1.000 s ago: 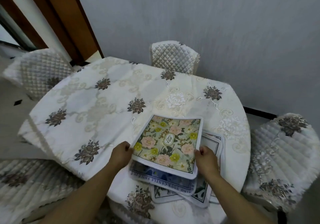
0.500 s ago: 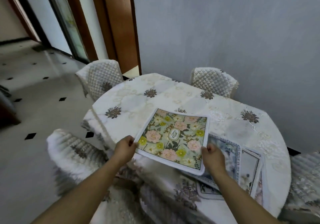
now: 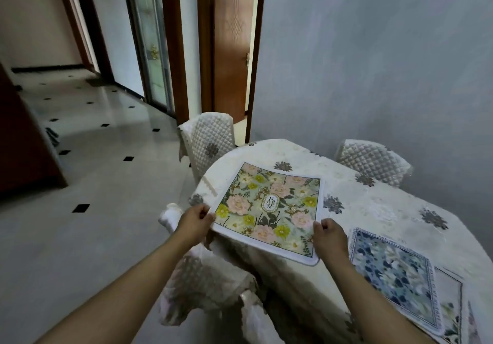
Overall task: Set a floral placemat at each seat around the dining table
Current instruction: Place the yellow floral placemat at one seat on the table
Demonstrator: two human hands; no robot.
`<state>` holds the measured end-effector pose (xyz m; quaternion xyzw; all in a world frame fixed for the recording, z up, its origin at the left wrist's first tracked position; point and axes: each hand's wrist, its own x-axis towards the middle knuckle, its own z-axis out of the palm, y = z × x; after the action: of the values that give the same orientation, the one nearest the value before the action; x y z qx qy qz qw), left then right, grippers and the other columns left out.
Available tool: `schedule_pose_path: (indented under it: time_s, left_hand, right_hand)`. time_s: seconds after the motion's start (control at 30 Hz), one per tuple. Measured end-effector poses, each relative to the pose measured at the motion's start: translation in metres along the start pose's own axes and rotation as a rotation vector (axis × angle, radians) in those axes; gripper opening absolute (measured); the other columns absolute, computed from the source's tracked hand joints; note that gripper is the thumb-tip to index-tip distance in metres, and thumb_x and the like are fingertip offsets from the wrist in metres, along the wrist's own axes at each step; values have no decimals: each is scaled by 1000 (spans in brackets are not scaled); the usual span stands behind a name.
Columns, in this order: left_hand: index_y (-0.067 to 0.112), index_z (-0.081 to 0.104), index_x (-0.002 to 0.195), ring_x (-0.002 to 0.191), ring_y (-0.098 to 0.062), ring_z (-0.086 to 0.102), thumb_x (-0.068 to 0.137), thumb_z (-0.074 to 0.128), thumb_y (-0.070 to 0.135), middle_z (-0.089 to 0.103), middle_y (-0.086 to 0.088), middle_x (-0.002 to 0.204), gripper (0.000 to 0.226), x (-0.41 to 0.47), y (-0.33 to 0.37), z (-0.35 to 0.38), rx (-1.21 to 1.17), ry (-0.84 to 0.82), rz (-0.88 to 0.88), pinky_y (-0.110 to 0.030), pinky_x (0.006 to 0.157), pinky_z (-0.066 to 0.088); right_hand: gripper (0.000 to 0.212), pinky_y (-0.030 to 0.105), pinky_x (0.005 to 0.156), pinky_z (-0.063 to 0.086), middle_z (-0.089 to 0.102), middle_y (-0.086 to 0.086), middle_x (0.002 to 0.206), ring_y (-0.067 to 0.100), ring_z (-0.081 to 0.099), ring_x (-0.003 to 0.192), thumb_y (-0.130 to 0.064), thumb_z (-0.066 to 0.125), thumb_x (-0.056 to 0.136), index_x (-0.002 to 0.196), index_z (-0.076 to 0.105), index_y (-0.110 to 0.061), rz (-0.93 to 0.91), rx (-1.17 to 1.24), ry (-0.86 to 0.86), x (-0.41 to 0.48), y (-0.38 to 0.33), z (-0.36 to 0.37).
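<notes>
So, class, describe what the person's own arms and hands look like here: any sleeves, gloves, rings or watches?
Both forearms are bare as far as the frame shows: no sleeves in view. The left hand and the right hand wear no gloves, and no rings, watch or bracelets show on the sides facing the camera. No markings are visible.

Both hands pinch a green floral placemat over the table edge: left hand at its near-left corner, right hand at its near-right. A blue placemat lies on the table just right of it.
</notes>
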<state>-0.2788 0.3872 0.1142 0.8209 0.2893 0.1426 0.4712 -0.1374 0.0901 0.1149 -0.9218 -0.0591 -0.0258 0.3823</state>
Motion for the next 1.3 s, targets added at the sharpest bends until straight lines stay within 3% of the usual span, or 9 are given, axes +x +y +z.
schedule_pose_path:
  time_s: [0.07, 0.2, 0.37, 0.5, 0.67, 1.0, 1.1, 1.23, 1.3]
  left_hand:
    - [15, 57, 79, 64, -12, 54, 91, 62, 22, 62, 2, 73, 15, 25, -11, -16, 5, -9, 1, -23, 51, 39]
    - [15, 56, 77, 63, -14, 52, 91, 62, 25, 61, 1, 71, 17, 87, -34, -47, 0, -9, -14, -27, 55, 39]
    - [10, 57, 83, 74, -27, 62, 91, 61, 21, 67, -11, 83, 14, 166, -63, -112, -21, 29, -89, -42, 69, 55]
    - [17, 54, 73, 64, -20, 54, 89, 61, 22, 61, -4, 73, 18, 227, -88, -172, 0, 107, -92, -28, 55, 42]
    - [14, 57, 78, 65, -18, 51, 89, 62, 23, 60, -3, 73, 15, 320, -125, -228, -30, 92, -95, -29, 59, 39]
    - [22, 57, 76, 63, -13, 50, 92, 60, 25, 58, 3, 72, 17, 558, -164, -312, 42, -156, 72, -27, 54, 37]
    - [16, 60, 84, 68, -17, 53, 93, 59, 25, 63, -2, 80, 13, 621, -155, -312, 60, -249, 118, -28, 57, 39]
    - [20, 59, 82, 71, -16, 58, 93, 60, 26, 65, -1, 81, 12, 699, -143, -292, 56, -359, 176, -27, 59, 43]
    - [17, 60, 82, 77, -22, 63, 92, 60, 25, 68, -6, 84, 12, 744, -138, -280, 50, -398, 182, -29, 62, 47]
  right_hand:
    - [38, 32, 50, 23, 35, 7, 55, 21, 36, 51, -19, 51, 93, 61, 32, -13, 0, 6, 18, 11, -19, 21]
    - [39, 31, 50, 26, 38, 6, 54, 21, 39, 51, -20, 51, 94, 59, 34, -12, -6, 40, 22, 44, -59, 73]
    - [39, 32, 50, 26, 36, 6, 56, 22, 40, 53, -20, 50, 95, 62, 32, -13, -41, 83, -31, 88, -139, 151]
    - [38, 34, 51, 24, 35, 8, 56, 23, 38, 53, -19, 50, 94, 62, 32, -12, -100, 59, -73, 124, -216, 209]
    - [36, 34, 52, 25, 37, 11, 59, 24, 37, 54, -20, 49, 95, 64, 34, -9, -110, 65, -64, 168, -284, 291]
    - [35, 34, 52, 25, 40, 13, 61, 26, 39, 56, -20, 49, 95, 65, 37, -7, 96, 19, 87, 244, -397, 429]
    - [35, 34, 53, 28, 48, 23, 66, 32, 47, 60, -22, 49, 95, 69, 45, 1, 178, 13, 159, 268, -413, 443]
    - [35, 34, 52, 28, 44, 15, 61, 26, 42, 56, -22, 50, 94, 65, 39, -7, 249, 14, 241, 314, -421, 463]
    - [35, 34, 54, 30, 48, 17, 62, 29, 47, 58, -22, 51, 94, 65, 42, -2, 288, 24, 267, 349, -421, 479]
